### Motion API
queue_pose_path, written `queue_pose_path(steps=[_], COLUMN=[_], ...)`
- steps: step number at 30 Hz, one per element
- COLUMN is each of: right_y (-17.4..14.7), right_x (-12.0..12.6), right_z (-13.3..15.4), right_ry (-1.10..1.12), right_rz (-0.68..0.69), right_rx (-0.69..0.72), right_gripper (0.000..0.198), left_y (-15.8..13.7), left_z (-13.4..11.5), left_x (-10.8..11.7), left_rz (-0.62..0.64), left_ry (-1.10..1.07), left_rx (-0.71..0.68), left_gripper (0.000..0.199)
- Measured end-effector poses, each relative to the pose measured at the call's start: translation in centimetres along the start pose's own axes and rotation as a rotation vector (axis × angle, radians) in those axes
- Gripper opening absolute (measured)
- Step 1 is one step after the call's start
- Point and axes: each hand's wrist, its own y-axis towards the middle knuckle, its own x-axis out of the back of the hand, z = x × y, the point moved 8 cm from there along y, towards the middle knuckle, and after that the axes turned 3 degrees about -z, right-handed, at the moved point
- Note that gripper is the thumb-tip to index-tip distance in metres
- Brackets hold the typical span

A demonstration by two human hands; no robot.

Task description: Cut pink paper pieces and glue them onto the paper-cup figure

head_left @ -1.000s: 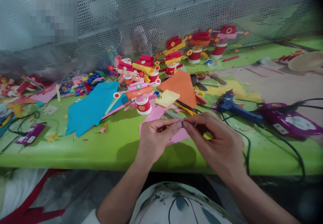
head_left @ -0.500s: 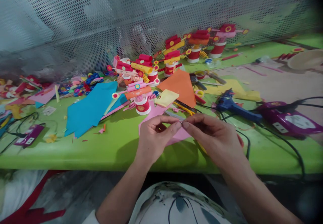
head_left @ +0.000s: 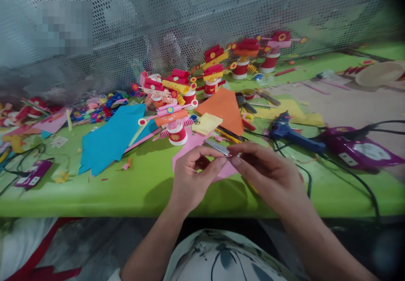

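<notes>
My left hand [head_left: 193,175] and my right hand [head_left: 270,169] meet above the front of the green table [head_left: 120,192]. Thumb and forefinger of each are pinched together, tips almost touching. Whatever lies between the fingertips is too small to make out. Pink paper [head_left: 183,150] is under the hands, with scissor-like metal blades [head_left: 217,147] on it just behind the fingertips. Beyond my left hand stands a paper-craft figure [head_left: 177,133] with a red and white cup base, an orange roll, a pink roll and coiled pink arms.
Blue paper [head_left: 107,137] spreads at the left, orange paper [head_left: 224,108] behind the hands. To the right lie a blue glue gun [head_left: 294,135] and a purple power strip [head_left: 360,150] with black cables. More cup figures [head_left: 242,68] line the perforated metal screen [head_left: 190,15].
The view has shifted slightly. My right hand's fingers have parted a little from the left's, and the metal blades behind them show more. Both pinches persist.
</notes>
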Motion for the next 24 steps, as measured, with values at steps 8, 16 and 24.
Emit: queue_pose_path(steps=[8,16,24], right_y=[0.1,0.1,0.2], right_x=[-0.7,-0.7,-0.8], right_z=[-0.3,0.6,0.5], right_ry=[0.134,0.134,0.188], right_rz=[0.065,0.009,0.030], right_rx=[-0.086,0.001,-0.029], right_gripper=[0.022,0.020,0.018], left_y=[0.6,0.0,0.1], left_z=[1.3,-0.3,-0.4], left_x=[-0.4,-0.2,-0.2], left_rz=[0.057,0.008,0.032], left_ry=[-0.176,0.054,0.069], left_rx=[0.104,-0.094,-0.122], left_gripper=[0.026,0.018,0.017])
